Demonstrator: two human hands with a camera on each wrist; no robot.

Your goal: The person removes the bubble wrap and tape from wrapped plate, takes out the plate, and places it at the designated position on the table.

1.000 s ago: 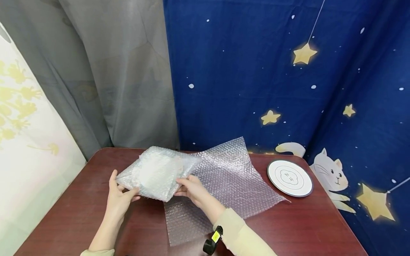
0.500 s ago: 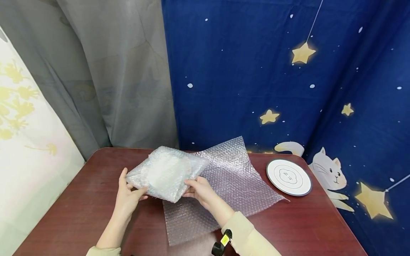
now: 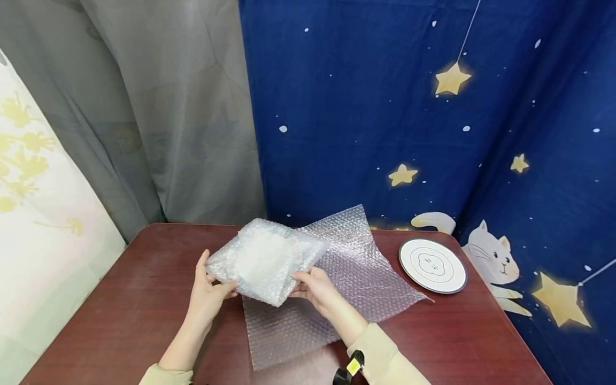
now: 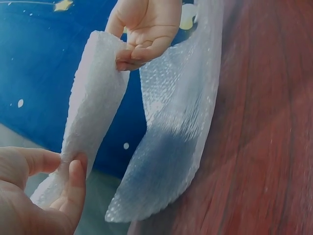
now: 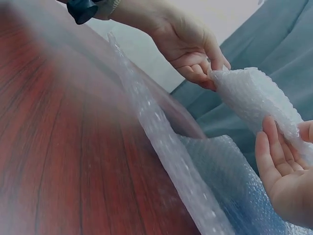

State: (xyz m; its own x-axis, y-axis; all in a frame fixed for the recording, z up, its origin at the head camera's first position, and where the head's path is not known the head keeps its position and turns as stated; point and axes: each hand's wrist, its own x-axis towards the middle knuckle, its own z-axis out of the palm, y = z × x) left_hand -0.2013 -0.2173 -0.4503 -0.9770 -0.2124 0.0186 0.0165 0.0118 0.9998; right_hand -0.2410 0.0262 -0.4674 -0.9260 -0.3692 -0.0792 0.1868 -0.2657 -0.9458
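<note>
Both hands hold a bubble-wrapped bundle above the table. A whitish shape shows blurred through its layers, so its kind cannot be told. My left hand pinches the bundle's left corner between thumb and fingers. At its lower right edge my right hand grips it, thumb on top and fingers beneath. Seen from the side in the left wrist view, the bundle is fairly flat and tilted. Below and behind it a loose sheet of bubble wrap lies spread on the table, its far corner raised.
A white plate with a dark rim and printed lines lies at the right of the reddish-brown wooden table. Grey and blue star-patterned curtains hang behind the table's far edge.
Both hands have carried the bundle to the right, keeping their holds on it. The loose bubble wrap sheet and the plate stay in place; the head view has shifted slightly.
</note>
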